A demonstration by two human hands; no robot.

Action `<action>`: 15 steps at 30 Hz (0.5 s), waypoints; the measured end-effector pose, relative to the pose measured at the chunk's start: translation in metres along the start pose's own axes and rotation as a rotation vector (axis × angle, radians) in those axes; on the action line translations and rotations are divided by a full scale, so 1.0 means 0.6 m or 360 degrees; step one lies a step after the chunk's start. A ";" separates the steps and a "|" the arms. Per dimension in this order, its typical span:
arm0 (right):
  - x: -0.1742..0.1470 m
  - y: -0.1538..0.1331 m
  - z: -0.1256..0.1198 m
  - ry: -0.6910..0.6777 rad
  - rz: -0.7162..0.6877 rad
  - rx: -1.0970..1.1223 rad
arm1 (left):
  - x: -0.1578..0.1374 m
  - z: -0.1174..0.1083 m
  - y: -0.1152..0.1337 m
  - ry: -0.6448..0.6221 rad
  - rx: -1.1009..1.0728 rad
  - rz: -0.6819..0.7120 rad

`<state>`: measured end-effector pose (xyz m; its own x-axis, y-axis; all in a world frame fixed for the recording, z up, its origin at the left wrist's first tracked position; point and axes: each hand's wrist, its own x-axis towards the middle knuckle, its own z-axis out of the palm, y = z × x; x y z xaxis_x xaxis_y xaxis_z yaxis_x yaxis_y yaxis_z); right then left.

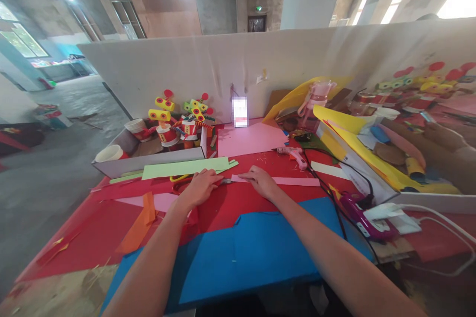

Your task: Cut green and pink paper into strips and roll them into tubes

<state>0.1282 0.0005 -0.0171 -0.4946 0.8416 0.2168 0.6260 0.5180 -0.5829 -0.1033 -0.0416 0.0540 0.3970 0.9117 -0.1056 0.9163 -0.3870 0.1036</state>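
My left hand (203,184) is closed over a pair of scissors lying low above the red sheet. Their yellow handle (179,178) shows on the left of the hand, and the metal blades (226,182) stick out on its right. The blade tips are at the left end of a narrow pink paper strip (297,182). My right hand (262,183) pinches this strip near that end, fingertips pressed down on it. How the left fingers sit on the scissors is partly hidden.
Behind are pale green strips (186,167), a pink sheet (249,138) and a pink glue gun (293,153) with a black cable. A box of paper-cup figures (148,161) stands left. Blue sheets (267,247) lie in front. A purple power strip (366,215) is right.
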 end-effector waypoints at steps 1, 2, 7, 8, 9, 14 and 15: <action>0.000 0.000 0.000 0.0001 0.0004 0.0004 | 0.001 0.001 0.001 -0.0004 0.0000 -0.0002; 0.000 -0.001 0.000 0.0001 0.0000 0.0008 | 0.001 0.003 0.001 0.0000 0.0004 -0.0003; 0.000 0.001 0.001 0.0006 -0.0013 -0.0013 | 0.006 0.011 0.003 0.0038 0.0012 0.0015; 0.000 0.001 0.001 0.0004 -0.0002 -0.0027 | 0.005 0.011 0.004 0.0032 0.0007 0.0022; 0.000 0.001 0.001 -0.0001 0.0009 -0.0038 | 0.005 0.010 0.004 0.0024 0.0003 0.0029; 0.000 0.003 0.002 -0.0013 0.0031 -0.0036 | 0.005 0.012 0.012 0.0067 0.0020 0.0030; 0.000 0.003 0.003 -0.0008 0.0027 -0.0035 | 0.005 0.014 0.013 0.0080 0.0020 0.0041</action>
<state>0.1284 0.0016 -0.0195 -0.4867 0.8496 0.2030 0.6473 0.5069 -0.5693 -0.0944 -0.0430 0.0464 0.4173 0.9072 -0.0532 0.9066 -0.4116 0.0934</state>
